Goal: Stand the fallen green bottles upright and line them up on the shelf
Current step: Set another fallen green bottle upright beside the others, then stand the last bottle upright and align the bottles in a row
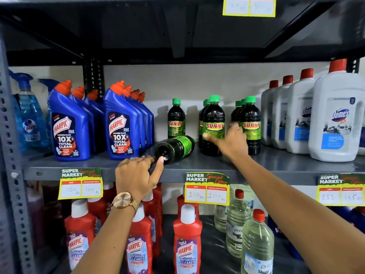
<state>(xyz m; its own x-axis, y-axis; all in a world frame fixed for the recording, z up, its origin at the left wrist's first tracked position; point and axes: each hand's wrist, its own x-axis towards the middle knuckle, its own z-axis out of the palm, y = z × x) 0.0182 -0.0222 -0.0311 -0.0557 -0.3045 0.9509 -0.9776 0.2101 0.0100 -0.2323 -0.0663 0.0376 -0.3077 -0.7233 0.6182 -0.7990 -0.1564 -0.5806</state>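
Note:
One green-capped dark bottle (175, 147) lies on its side on the grey shelf (197, 167), base toward me. My left hand (136, 175) rests at the shelf's front edge, thumb and fingertips touching the fallen bottle's base. My right hand (231, 139) reaches in with fingers spread, between the fallen bottle and two upright rows of green bottles: a middle row (213, 123) and a right row (250, 123). A single green bottle (176, 117) stands upright behind the fallen one. Neither hand holds anything.
Blue Harpic bottles (122, 123) stand to the left, white Domex bottles (333, 115) to the right. Blue spray bottles (29, 115) sit at the far left. An upper shelf hangs overhead. Red Harpic bottles (185, 240) and clear bottles (256, 244) fill the shelf below.

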